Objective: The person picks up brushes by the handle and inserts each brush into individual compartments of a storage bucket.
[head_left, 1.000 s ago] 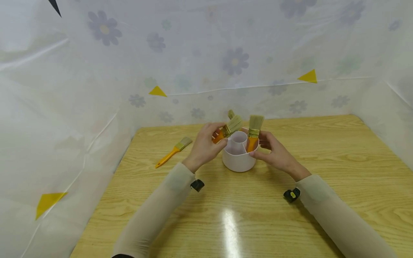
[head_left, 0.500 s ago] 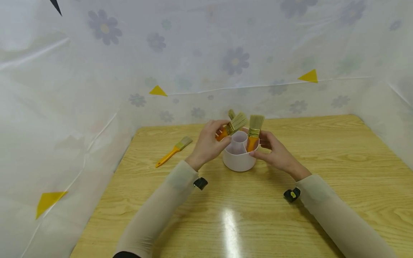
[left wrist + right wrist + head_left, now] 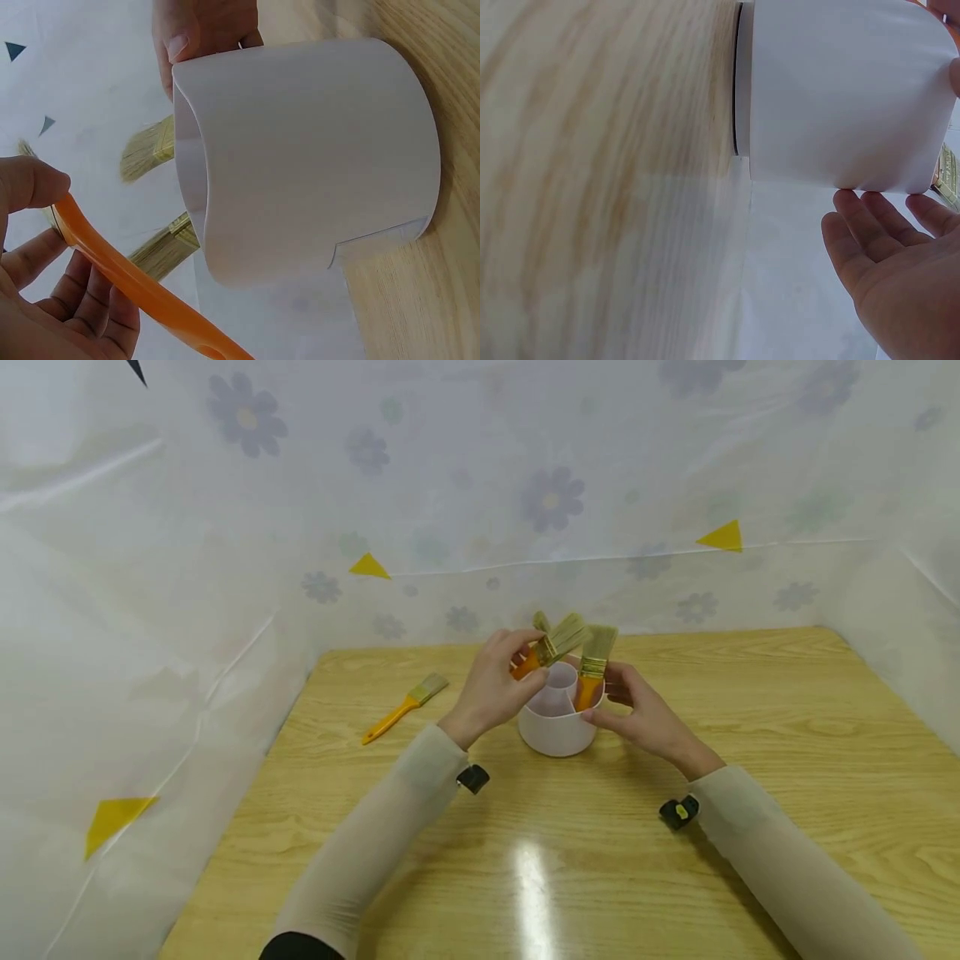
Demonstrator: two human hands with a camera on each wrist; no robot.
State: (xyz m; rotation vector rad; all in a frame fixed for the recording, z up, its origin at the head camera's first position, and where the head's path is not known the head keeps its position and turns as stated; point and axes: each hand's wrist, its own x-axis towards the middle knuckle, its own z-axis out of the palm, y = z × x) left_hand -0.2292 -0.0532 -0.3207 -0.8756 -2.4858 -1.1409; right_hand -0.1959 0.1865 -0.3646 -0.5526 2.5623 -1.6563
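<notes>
Flower-printed sheeting (image 3: 450, 452) backs a wood-grained table (image 3: 615, 860) in the head view, the one that takes in a loose brush (image 3: 410, 702) lying at nine o'clock from the white holder (image 3: 557, 732). Round the holder's central tube (image 3: 561, 678) run compartments; a standing brush (image 3: 595, 667) leans in the one at three o'clock, while a partly hidden brush (image 3: 541, 622) shows bristles at eleven. The left hand (image 3: 495, 682), at ten o'clock, pinches a held brush (image 3: 547, 649), bristles toward two. The right hand (image 3: 647, 717) grips the holder's three-o'clock side.

The left wrist view reveals the held brush's long orange handle, slanting toward four o'clock.

The right wrist view shows the right fingertips (image 3: 846, 196) touching the holder's outer wall.
</notes>
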